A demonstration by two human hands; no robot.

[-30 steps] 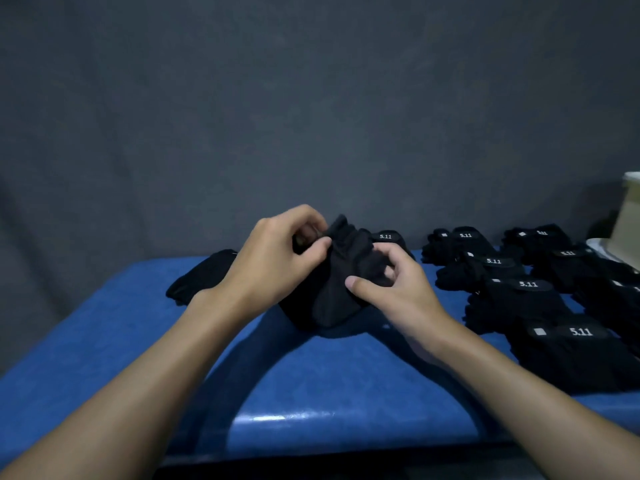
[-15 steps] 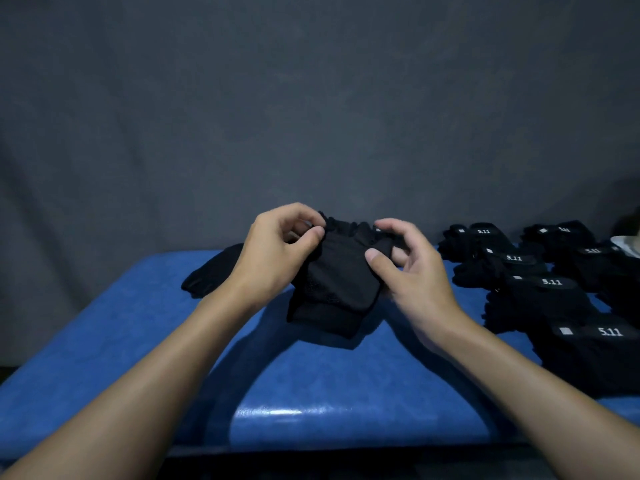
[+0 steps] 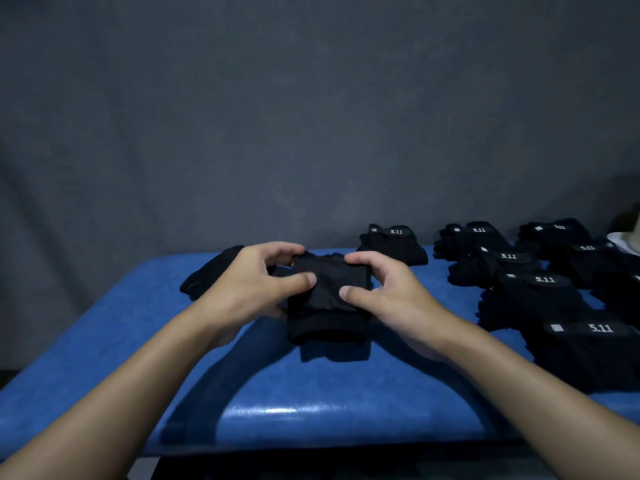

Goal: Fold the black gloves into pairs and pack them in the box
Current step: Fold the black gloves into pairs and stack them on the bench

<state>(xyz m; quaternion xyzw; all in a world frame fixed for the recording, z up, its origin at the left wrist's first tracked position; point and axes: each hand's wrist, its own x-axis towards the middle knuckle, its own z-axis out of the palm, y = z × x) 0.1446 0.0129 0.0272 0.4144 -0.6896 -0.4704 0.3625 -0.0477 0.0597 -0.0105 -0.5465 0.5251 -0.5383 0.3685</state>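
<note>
Blue tabletop (image 3: pixel 104 358), smooth, slight sheen along near edge. Folded black glove bundle (image 3: pixel 329 306), soft matte knit, roughly rectangular, at tabletop middle; long axis runs near edge to far edge, lower end resting on surface. Left hand (image 3: pixel 249 285) grip closed on bundle's left side, thumb on top. Right hand (image 3: pixel 384 292) grip closed on right side, thumb on top. Loose black glove (image 3: pixel 207 275) lies flat toward far left. Folded pairs (image 3: pixel 540 289) with "5.11" labels fill right side.
</note>
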